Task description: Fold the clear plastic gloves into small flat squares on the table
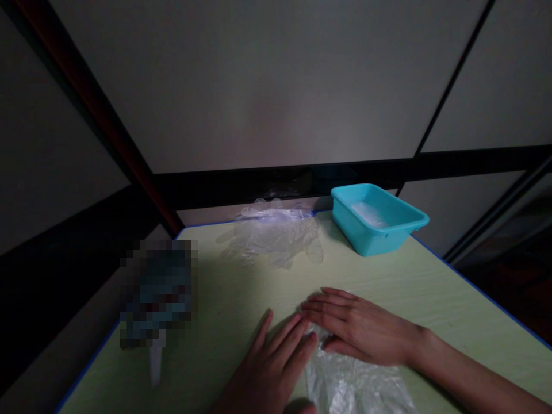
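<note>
A crinkled clear plastic sheet or glove (360, 385) lies on the pale green table (219, 322) at the near edge of the view. My right hand (349, 325) rests flat on its upper part, fingers stretched to the left. Beside it, my left hand (280, 362) has its fingers spread, with the fingertips at the plastic's upper left edge and close to the right fingertips. Several clear plastic gloves (276, 236) lie in a loose pile farther back.
A turquoise basin (375, 221) with something clear inside stands at the table's back right. A pixelated object (161, 290) is at the left edge, with a white strip (156, 362) below it. Pale panels (276, 86) rise behind the table.
</note>
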Available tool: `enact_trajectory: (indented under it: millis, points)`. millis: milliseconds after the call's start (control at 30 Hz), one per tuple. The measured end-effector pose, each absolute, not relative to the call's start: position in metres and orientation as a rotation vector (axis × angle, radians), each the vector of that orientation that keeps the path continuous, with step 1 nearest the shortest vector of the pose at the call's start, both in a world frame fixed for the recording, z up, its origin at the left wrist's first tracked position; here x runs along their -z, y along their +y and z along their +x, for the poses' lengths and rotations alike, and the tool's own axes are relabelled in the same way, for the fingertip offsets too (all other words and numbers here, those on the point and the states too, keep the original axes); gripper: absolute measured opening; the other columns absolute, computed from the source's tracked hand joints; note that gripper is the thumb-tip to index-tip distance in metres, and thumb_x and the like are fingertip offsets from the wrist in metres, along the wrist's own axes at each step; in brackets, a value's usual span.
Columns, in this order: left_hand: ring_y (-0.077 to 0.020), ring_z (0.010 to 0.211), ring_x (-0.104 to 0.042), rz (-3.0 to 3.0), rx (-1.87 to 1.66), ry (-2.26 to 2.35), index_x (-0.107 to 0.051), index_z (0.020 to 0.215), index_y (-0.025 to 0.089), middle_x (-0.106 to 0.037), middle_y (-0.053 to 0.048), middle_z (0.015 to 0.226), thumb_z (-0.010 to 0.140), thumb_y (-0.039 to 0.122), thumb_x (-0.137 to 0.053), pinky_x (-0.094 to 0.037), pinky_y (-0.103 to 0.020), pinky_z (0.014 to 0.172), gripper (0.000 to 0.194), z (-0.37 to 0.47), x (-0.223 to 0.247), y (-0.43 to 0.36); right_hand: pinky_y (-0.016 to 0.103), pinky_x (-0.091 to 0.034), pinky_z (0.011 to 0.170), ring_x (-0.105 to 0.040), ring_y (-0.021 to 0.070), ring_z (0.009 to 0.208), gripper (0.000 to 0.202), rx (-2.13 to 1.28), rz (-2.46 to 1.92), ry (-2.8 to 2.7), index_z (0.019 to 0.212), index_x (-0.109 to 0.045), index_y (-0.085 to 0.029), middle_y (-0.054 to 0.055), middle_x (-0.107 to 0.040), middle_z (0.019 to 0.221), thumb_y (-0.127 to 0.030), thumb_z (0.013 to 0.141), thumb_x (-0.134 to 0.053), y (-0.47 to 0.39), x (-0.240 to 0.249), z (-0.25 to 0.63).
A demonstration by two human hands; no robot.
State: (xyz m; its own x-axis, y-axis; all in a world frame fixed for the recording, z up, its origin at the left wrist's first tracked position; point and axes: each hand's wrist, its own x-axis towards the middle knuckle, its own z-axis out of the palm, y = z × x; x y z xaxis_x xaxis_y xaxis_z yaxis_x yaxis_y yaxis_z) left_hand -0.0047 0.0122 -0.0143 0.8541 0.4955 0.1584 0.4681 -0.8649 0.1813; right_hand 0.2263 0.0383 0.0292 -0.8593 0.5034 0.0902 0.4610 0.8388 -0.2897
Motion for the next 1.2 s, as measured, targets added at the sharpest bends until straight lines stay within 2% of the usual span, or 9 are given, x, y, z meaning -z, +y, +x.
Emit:
enact_trajectory:
  millis: [633,1200]
  points:
    - [-0.0298,0.13,-0.022,2.848,-0.146,0.758,-0.027,0.136,0.016,-0.03,-0.013,0.142,0.087,0.054,-0.034,-0.019,-0.058,0.102,0.062,-0.0037,0.0084,0.0129,0.035,-0.027,0.105,-0.033,0.0196,0.124,0.048,-0.386,-0.769,-2.863,0.131,-0.036,-0.011,0.009,-0.042,0.133,-0.036,0.091,-0.041,0.0376,-0.029,0.2255]
    - [-0.0293,0.13,-0.023,2.824,-0.16,0.77,-0.028,0.136,0.018,-0.032,-0.011,0.141,0.087,0.053,-0.036,-0.016,-0.055,0.104,0.061,-0.0033,0.0074,0.0124,0.035,-0.028,0.104,-0.034,0.019,0.124,0.046,-0.395,-0.765,-2.839,0.131,-0.037,-0.011,0.01,-0.044,0.131,-0.034,0.091,-0.042,0.0371,-0.03,0.2256]
